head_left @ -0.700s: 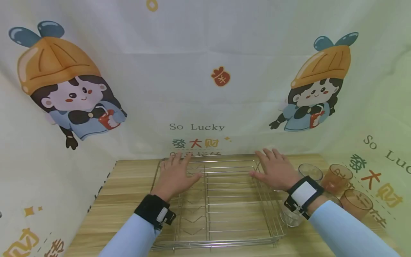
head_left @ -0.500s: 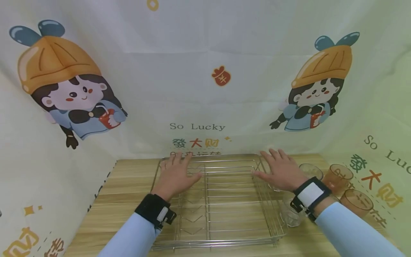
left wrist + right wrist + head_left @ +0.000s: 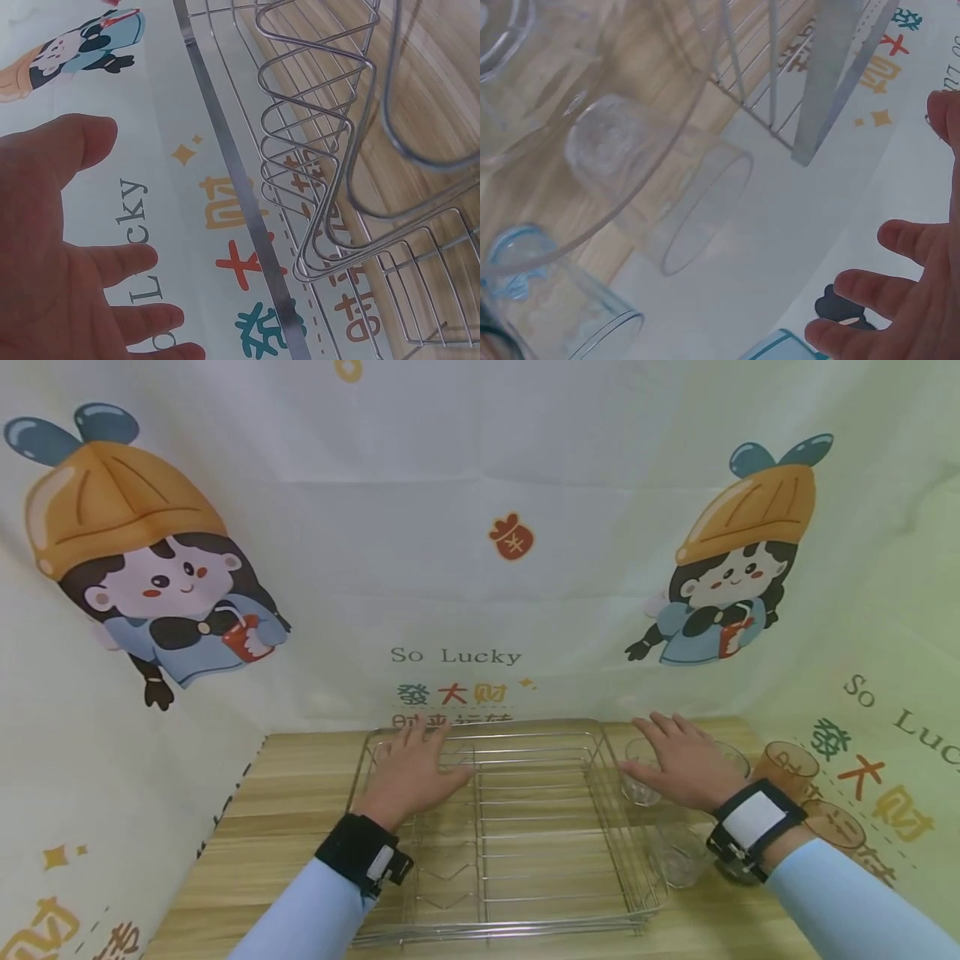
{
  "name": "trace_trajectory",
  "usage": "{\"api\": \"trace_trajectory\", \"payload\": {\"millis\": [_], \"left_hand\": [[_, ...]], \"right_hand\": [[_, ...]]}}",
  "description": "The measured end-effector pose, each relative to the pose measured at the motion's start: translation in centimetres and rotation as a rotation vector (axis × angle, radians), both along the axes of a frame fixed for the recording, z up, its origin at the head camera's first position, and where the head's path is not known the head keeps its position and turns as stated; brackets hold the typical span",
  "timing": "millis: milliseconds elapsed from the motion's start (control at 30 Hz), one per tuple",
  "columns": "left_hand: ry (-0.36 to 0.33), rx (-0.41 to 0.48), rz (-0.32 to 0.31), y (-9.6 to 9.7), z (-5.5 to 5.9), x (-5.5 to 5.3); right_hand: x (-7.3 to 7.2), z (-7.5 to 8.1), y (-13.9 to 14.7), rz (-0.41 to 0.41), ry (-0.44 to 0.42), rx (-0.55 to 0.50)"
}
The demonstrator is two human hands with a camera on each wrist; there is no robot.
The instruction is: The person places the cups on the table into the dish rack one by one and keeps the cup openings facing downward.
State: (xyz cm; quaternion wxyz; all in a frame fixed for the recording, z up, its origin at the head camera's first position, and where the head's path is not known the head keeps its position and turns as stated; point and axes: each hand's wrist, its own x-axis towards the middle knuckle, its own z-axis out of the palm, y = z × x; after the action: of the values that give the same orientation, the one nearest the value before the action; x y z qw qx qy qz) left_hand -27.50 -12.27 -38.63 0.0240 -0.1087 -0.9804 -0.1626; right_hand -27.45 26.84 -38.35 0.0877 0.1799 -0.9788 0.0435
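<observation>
A wire dish rack [image 3: 525, 929] with zigzag wires along its left side stands on the wooden table. My left hand [image 3: 408, 777] hovers over the rack's back left part, fingers spread and nothing in them. In the left wrist view, those fingers [image 3: 124, 264] are apart from the zigzag wires [image 3: 311, 105]. To the right of the rack, my right hand [image 3: 686, 764] is above the drinking glasses, its fingers loosely spread and holding nothing. Below it, the right wrist view shows a clear glass [image 3: 660, 180] and a blue-tinted glass [image 3: 570, 300]. The right forearm partly covers other glasses.
Beside the rack's right side stand clear glasses, one near the front corner [image 3: 678, 864]. Further right are an amber cup [image 3: 783, 768] at the back and another amber cup [image 3: 832, 827] closer. A printed cloth [image 3: 585, 610] hangs behind and at both sides of the table.
My right hand has moved right, from over the rack's back right corner to above the glasses. The left hand stays nearly in place. The head view has shifted slightly.
</observation>
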Motion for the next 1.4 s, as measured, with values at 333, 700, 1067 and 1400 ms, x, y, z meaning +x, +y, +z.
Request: {"api": "trace_trajectory", "payload": {"millis": [333,700,1067,1400], "left_hand": [[0.003,-0.006,0.004,-0.1,-0.2,0.0],[-0.011,0.010,0.012,-0.2,0.0,0.4],[-0.010,-0.008,0.012,-0.2,-0.4,0.3],[-0.004,-0.012,0.006,-0.1,-0.2,0.5]], "right_hand": [[0.8,-0.7,2.5,-0.026,-0.044,0.034],[2.4,-1.4,5.5,0.000,-0.080,0.002],[4.4,-2.2,8.7,-0.001,-0.111,0.015],[5.7,-3.1,10.9,-0.025,-0.164,0.010]]}}
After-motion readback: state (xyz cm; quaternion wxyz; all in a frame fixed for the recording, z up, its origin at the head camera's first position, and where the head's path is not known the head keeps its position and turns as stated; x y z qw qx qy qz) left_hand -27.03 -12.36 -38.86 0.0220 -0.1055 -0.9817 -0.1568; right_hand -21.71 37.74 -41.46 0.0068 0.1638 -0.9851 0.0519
